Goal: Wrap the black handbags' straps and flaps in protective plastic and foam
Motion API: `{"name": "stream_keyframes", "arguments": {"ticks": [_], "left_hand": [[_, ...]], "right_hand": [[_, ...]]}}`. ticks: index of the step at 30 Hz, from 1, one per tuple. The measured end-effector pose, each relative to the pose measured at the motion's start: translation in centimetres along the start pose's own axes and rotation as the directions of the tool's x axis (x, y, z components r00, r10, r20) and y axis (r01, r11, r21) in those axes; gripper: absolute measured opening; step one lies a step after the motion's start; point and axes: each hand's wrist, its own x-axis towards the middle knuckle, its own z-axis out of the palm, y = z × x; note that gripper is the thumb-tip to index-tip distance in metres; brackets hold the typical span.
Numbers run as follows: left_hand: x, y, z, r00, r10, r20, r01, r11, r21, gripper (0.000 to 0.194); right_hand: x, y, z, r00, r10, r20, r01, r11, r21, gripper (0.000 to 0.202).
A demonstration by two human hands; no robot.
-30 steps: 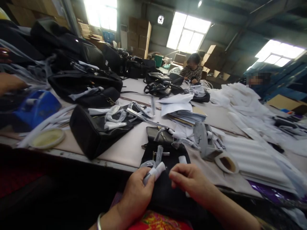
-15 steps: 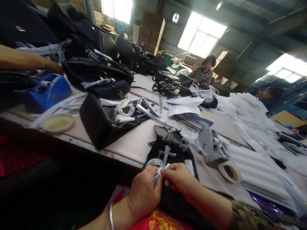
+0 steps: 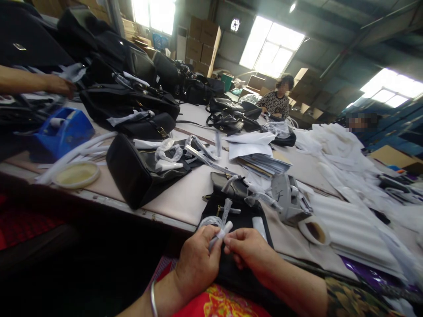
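White wrapping (image 3: 226, 228) between left fingers (image 3: 209, 231), pinched by right fingers (image 3: 235, 242).

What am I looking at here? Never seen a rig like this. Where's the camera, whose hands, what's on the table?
There is no robot: a person works with two bare hands. Every picture comes from one camera worn on that person's head, looking forward and down.

The left hand holds a white wrap. The right hand has its fingertips at the wrap; whether they grip it is hard to tell. Both are over a black bag.

On the table are a second bag to the left, a blue dispenser, a grey dispenser, a tape roll and papers. The arm at the far left, with its hand, is someone else's.
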Motion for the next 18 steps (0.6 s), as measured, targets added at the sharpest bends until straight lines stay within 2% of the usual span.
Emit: {"name": "stream_keyframes", "arguments": {"ticks": [4,8,10,12,15,18], "left_hand": [[0.0,-0.1,0.1,1.0,0.016,-0.027,-0.017,0.999,-0.042,0.019],[0.0,0.1,0.0,1.0,0.017,-0.024,-0.02,0.995,-0.1,0.018],[0.1,0.4,-0.2,0.998,-0.056,-0.005,0.055,0.985,-0.163,0.017],[0.2,0.6,-0.4,0.984,-0.177,0.023,0.177,0.95,-0.256,0.018],[0.5,0.9,-0.6,0.931,-0.355,0.08,0.356,0.839,-0.412,0.025],[0.7,0.8,-0.7,0.89,-0.435,0.139,0.441,0.738,-0.511,0.035]], "right_hand": [[-0.5,0.4,0.0,1.0,0.004,0.004,-0.005,0.997,0.081,0.024],[-0.6,0.3,0.3,1.0,0.011,-0.028,-0.009,0.997,0.083,0.019],[-0.5,0.3,0.6,0.998,-0.003,-0.057,0.007,0.997,0.082,0.018],[-0.2,0.4,1.1,0.996,-0.041,-0.08,0.049,0.994,0.1,0.017],[0.5,0.6,1.7,0.985,-0.132,-0.111,0.143,0.985,0.1,0.016],[1.2,0.6,2.0,0.969,-0.221,-0.114,0.227,0.973,0.042,0.016]]}}
